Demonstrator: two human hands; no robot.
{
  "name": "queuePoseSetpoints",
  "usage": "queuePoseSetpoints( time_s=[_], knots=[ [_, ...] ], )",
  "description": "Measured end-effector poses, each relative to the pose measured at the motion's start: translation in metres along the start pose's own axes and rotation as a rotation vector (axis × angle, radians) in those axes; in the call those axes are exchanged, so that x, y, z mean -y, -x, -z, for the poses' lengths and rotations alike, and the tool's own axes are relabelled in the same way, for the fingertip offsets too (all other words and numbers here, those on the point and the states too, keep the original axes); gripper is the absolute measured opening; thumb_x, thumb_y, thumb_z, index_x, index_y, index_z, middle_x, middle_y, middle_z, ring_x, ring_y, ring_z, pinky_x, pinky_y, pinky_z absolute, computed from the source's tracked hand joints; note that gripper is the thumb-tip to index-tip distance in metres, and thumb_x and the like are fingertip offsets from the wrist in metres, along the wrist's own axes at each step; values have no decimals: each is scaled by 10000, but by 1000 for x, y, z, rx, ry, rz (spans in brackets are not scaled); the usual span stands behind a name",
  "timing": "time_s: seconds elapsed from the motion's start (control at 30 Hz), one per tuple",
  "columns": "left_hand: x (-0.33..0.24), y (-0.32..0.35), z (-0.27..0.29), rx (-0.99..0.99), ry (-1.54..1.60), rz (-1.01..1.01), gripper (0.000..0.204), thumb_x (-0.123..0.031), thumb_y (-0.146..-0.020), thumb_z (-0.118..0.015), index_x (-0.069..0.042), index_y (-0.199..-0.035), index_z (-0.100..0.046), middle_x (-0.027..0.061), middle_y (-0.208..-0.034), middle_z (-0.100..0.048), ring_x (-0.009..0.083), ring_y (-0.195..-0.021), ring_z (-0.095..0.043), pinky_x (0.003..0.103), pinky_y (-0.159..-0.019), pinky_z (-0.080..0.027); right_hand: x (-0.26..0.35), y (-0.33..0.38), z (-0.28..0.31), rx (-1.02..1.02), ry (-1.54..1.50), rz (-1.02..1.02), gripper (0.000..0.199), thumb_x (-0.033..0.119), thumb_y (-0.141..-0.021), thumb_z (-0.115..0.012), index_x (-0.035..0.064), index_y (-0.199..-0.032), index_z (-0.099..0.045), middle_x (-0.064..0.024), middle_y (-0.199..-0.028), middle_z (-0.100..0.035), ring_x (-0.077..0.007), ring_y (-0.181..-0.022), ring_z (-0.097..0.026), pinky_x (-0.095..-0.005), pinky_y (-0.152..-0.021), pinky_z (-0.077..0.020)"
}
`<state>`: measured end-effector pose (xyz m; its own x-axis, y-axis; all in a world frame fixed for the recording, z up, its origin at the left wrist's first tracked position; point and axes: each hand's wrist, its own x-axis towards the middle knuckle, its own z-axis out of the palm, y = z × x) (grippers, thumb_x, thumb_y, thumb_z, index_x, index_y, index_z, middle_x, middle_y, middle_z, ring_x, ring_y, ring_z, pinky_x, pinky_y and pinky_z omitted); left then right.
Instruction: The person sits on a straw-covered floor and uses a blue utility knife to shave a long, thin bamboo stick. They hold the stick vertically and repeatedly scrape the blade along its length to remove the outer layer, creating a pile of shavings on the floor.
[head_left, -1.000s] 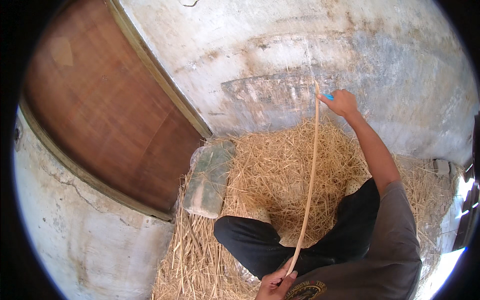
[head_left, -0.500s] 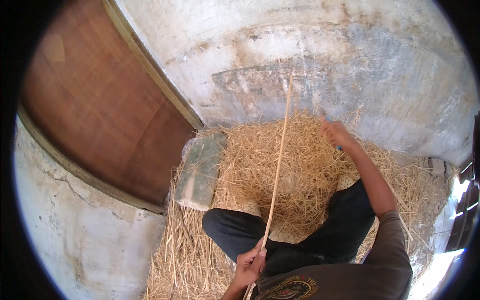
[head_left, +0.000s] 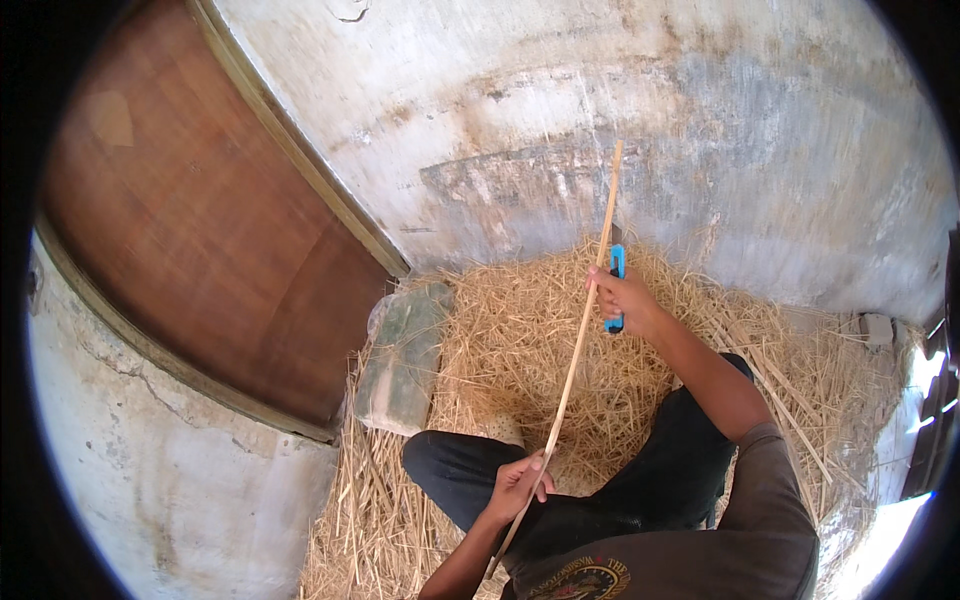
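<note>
The right hand (head_left: pixel 622 292), just right of centre, has its fingers curled closed around a blue cutter (head_left: pixel 617 262), thumb side against a slim, pale strip (head_left: pixel 575 366) that slants up to the top centre. At bottom centre, the left hand (head_left: pixel 516 488) grips that strip between bent fingers. Beyond lies tangled dry straw (head_left: pixel 520 335); left of it, a greenish, blocky slab (head_left: pixel 402 362); across the top, stained, flaking wall (head_left: pixel 780 150).

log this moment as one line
left hand: holds thin pale wooden-looking strip, lower part | right hand: holds strip higher up, blue-handled cutter | around: loose yellow straw, grey-green oblong block
</note>
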<state>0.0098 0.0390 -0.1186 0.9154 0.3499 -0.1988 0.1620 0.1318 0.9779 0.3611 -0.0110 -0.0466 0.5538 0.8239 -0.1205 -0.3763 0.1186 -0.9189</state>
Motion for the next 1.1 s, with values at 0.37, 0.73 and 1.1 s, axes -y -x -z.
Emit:
queuePoseSetpoints(
  time_s=[0.37, 0.73, 1.1],
  knots=[
    [-58, -15, -24, -124, 99, -2, 378, -179, -993, -497, -48, -1348, -483, -48, -680, -481, 20, -488, -393, 191, -459, -337, -3, 13, -26, -2, 668, 271, 554, 598, -848, -572, 49, -800, -635, -1, -521, -448, -151, -467, -463, -315, -458, -382],
    [-103, -17, -31, -328, 2, -54, 264, -168, -985, -493, -54, -1214, -562, -84, -659, -446, 1, -516, -367, 174, -458, -277, -14, 63, -80, 262, 1512, 487, 801, 834, -713, -460, 64, -564, -622, -135, -493, -547, -298, -471, -587, -414, -438, -422],
    [-112, 11, -35, -470, -735, -283, 320, -33, -865, -553, 60, -1171, -559, 255, -739, -574, 385, -668, -631, 385, -543, -488, -22, 70, -84, 318, 1574, 737, 758, 814, -671, -548, 79, -484, -534, -94, -412, -467, -261, -354, -501, -370, -356, -378]
  ],
)
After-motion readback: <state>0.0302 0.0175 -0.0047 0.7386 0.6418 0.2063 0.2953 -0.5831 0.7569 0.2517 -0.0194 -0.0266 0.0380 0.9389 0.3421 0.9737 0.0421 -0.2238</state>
